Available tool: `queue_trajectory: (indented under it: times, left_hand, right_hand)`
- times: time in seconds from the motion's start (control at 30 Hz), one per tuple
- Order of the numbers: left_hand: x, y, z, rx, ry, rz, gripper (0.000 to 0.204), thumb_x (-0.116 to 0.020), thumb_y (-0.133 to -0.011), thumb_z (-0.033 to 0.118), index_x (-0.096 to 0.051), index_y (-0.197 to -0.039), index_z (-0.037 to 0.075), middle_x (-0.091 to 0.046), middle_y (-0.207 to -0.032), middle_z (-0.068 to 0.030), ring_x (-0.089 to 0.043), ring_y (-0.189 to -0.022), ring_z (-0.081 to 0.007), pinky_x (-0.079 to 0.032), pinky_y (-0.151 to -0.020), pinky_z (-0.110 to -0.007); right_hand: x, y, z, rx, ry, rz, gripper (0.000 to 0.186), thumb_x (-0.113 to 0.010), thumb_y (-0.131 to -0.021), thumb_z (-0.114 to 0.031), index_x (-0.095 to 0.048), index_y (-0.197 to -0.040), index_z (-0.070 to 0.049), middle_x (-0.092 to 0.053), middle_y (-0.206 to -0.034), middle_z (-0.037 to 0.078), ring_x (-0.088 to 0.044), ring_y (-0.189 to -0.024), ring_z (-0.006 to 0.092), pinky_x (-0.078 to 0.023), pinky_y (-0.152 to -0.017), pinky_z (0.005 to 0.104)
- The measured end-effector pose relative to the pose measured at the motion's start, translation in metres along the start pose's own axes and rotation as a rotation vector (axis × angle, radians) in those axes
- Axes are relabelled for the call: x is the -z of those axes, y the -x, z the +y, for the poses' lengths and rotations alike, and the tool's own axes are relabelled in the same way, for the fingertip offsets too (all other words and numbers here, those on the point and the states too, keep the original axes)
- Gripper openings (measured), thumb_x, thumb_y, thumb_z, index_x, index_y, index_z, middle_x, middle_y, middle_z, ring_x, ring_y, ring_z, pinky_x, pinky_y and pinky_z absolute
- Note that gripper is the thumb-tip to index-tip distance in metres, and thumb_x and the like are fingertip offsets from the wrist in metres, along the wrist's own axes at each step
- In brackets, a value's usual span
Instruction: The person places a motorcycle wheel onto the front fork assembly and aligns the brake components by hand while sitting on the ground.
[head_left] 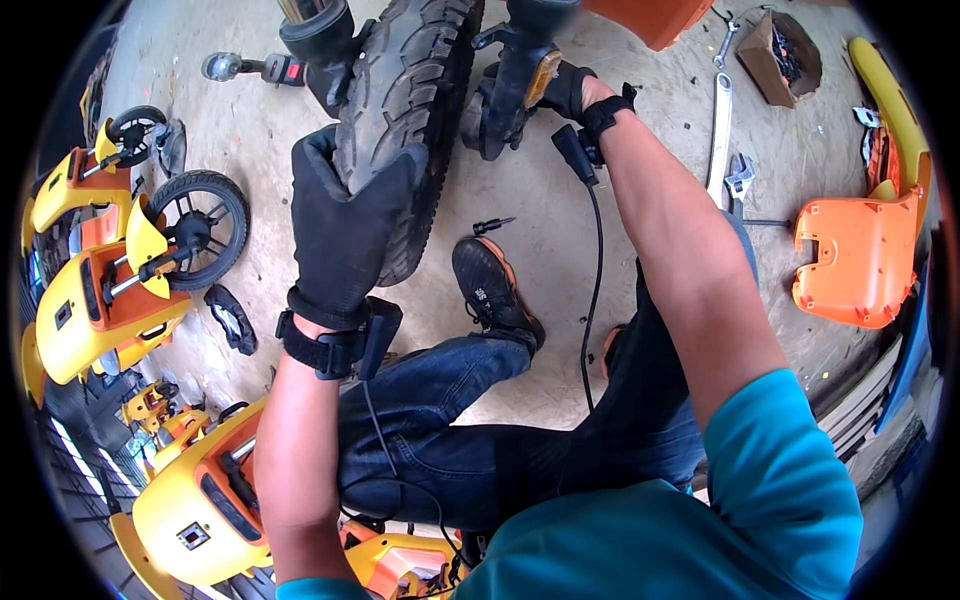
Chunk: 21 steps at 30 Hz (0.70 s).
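Note:
A black knobbly tyre [415, 90] on a front wheel stands upright before me, between two black fork legs [318, 45]. My left hand [340, 235], in a black glove, is pressed flat over the tyre's near edge and grips it. My right hand [570, 90], also gloved, reaches to the right side of the wheel and is closed around the fork leg and axle area [505, 105]. Both wrists wear black straps with small boxes and cables. I sit on the concrete floor with jeans and a black shoe [490, 285] under the wheel.
Yellow and orange body panels [95, 310] and a small wheel [200, 225] lie at the left. An orange panel [855, 260] lies at the right. A long wrench [720, 130], an adjustable spanner [738, 180] and a cardboard box of parts [780, 55] lie far right.

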<state>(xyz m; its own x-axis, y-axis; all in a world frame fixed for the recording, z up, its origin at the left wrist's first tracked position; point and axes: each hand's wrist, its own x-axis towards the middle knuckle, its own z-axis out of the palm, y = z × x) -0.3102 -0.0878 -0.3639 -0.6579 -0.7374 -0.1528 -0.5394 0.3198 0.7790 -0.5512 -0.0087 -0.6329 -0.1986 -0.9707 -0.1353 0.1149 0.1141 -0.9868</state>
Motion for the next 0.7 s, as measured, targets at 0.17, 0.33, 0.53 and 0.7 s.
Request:
queue_trajectory:
  times: [0.17, 0.33, 0.53, 0.7]
  left_hand:
    - [0.005, 0.001, 0.0, -0.01, -0.001, -0.016, 0.062, -0.082, -0.076, 0.031, -0.049, -0.114, -0.004, -0.063, -0.104, -0.0156, -0.061, -0.092, -0.0201, -0.05, -0.082, -0.033]
    - [0.007, 0.001, -0.001, -0.017, 0.045, -0.008, 0.062, -0.082, -0.076, 0.031, -0.048, -0.114, -0.004, -0.063, -0.104, -0.0155, -0.061, -0.092, -0.0196, -0.05, -0.083, -0.033]
    - [0.0, -0.001, 0.001, -0.013, 0.018, -0.025, 0.06, -0.081, -0.076, 0.03, -0.048, -0.113, -0.003, -0.063, -0.103, -0.0155, -0.061, -0.092, -0.0195, -0.049, -0.083, -0.033]
    - [0.005, -0.001, -0.004, 0.006, 0.04, -0.015, 0.054, -0.08, -0.077, 0.027, -0.05, -0.112, -0.003, -0.063, -0.102, -0.0141, -0.06, -0.092, -0.0193, -0.049, -0.083, -0.033]
  right_hand:
    - [-0.002, -0.001, 0.014, -0.043, -0.058, 0.098, 0.038, -0.054, -0.093, -0.023, -0.062, -0.124, -0.003, -0.069, -0.108, 0.006, -0.061, -0.091, 0.0126, -0.048, -0.083, 0.0281]
    - [0.002, -0.027, 0.081, -0.139, 0.088, 0.366, 0.055, -0.062, -0.087, -0.023, -0.051, -0.137, -0.004, -0.063, -0.128, 0.016, -0.06, -0.117, 0.0252, -0.045, -0.099, 0.0327]
    - [0.012, -0.018, 0.102, -0.163, 0.041, 0.586, 0.075, -0.073, -0.079, -0.025, -0.041, -0.145, -0.007, -0.06, -0.132, 0.015, -0.058, -0.119, 0.0258, -0.044, -0.101, 0.0338]
    - [-0.007, 0.019, 0.031, -0.345, 0.092, 0.503, 0.081, -0.076, -0.076, -0.029, -0.04, -0.146, -0.011, -0.063, -0.125, 0.015, -0.062, -0.112, 0.0238, -0.047, -0.095, 0.034]
